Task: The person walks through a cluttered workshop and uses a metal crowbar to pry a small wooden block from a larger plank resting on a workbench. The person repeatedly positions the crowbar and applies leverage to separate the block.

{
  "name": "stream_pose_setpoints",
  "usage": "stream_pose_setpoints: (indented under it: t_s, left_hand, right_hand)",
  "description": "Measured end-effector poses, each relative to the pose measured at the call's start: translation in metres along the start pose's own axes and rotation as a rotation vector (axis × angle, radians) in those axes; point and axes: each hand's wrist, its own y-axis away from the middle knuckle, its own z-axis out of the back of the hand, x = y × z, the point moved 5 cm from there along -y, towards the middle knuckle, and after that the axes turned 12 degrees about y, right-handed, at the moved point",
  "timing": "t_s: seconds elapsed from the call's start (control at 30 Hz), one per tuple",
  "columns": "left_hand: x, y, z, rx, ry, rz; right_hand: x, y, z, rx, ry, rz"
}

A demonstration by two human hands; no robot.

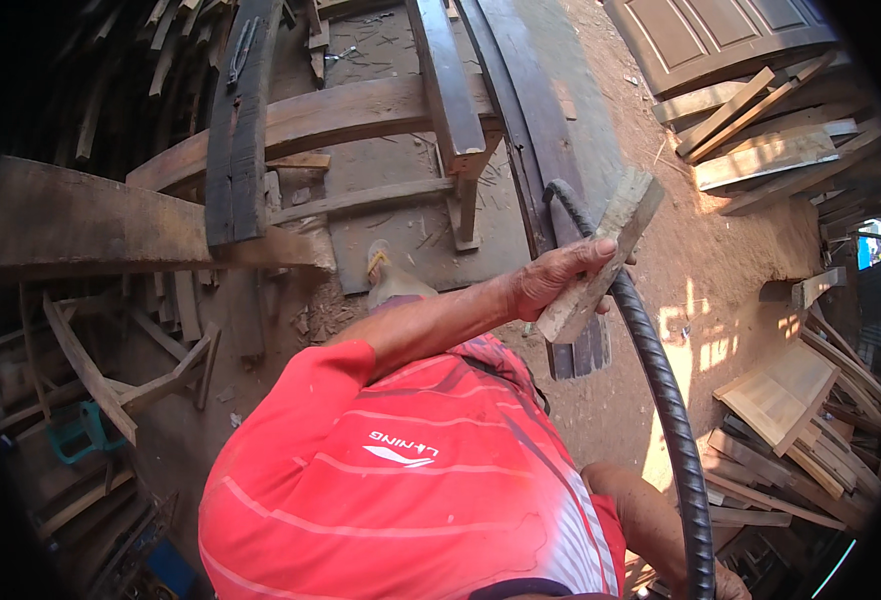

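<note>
My left hand (560, 280) is closed round a short, rough wooden block (615, 225), its thumb lying along the block's face. Behind the block passes a long, dark ribbed steel bar (668, 400), curved and ending in a hook at the top. The hook lies over the dark plank beam (530, 130). Down at the lower right edge, my right hand (728, 583) is wrapped at the bar's near end; most of its fingers are cut off or hidden.
A wooden frame (450, 110) stands ahead, with a blackened plank (235, 150) across it. A thick board (100, 220) juts in from the left. Timber offcuts (760, 150) and a panelled door (715, 35) lie right. A green plastic stool (82, 432) sits lower left.
</note>
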Motion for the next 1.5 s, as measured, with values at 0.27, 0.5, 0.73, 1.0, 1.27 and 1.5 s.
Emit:
stream_pose_setpoints:
  t_s: [0.27,0.5,0.73,1.0,1.27,1.5]
  left_hand:
    - [0.007,0.036,0.019,-0.123,-0.260,0.066]
    - [-0.008,0.058,0.043,-0.182,-0.410,0.193]
    - [-0.009,0.072,0.037,-0.188,-0.481,0.298]
    - [-0.031,0.073,0.029,-0.173,-0.508,0.339]
    - [-0.015,0.084,0.060,-0.151,-0.433,0.280]
    - [-0.024,0.080,0.054,-0.142,-0.476,0.290]
  right_hand:
    - [0.056,0.063,0.060,-0.308,0.509,-0.412]
    - [0.080,0.156,0.075,-0.797,0.514,-0.582]
    - [0.112,0.186,0.050,-0.967,0.655,-0.490]
    - [0.117,0.199,0.029,-1.022,0.662,-0.506]
    - [0.111,0.203,0.027,-0.967,0.573,-0.528]
    - [0.107,0.191,0.029,-0.918,0.566,-0.537]
